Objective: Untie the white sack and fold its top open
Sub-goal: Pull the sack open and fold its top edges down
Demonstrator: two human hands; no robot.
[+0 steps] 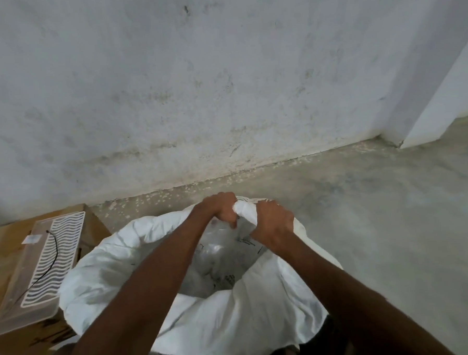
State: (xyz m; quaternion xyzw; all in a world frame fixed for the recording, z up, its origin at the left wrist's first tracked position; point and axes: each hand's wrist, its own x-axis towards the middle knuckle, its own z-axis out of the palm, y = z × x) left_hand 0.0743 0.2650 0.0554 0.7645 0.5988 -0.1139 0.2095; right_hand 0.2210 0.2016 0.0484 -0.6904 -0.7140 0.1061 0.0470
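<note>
The white sack (pixel 118 267) stands on the floor below me, its mouth wide open and its top rolled outward into a thick rim. Clear plastic bags with dark printing (pixel 218 262) lie inside. Both hands grip the far side of the rim, close together. My left hand (pixel 222 209) is closed on the rim fabric at the far edge. Just to its right, my right hand (pixel 273 222) clutches a bunched roll of the same rim. Both forearms reach across the opening and hide part of the near rim.
A cardboard box (pixel 6 243) stands left of the sack, touching it, with a clear plastic panel bearing white wavy lines (pixel 50 257) lying on top. A stained white wall (pixel 195 84) rises just beyond. Bare concrete floor (pixel 391 209) lies to the right.
</note>
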